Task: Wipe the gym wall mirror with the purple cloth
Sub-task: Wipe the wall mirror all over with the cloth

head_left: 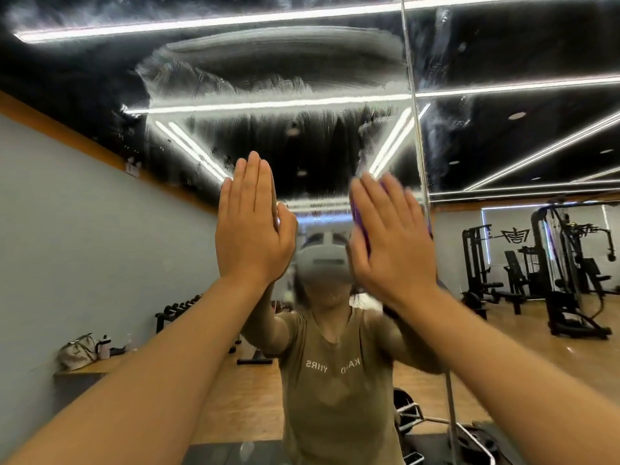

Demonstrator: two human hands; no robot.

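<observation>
Both hands flat on mirror (100,203), purple cloth (360,219) under right hand (391,243)

purple cloth (360,223) mostly hidden behind right hand (389,239); hand motion-blurred

Your flat left hand (250,226) rests on the smeared gym wall mirror (278,72); beside it, your right hand (389,239) presses the purple cloth (359,220) against the glass.

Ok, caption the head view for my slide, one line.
Right hand presses purple cloth flat on streaky mirror; left hand rests open beside it.
</observation>
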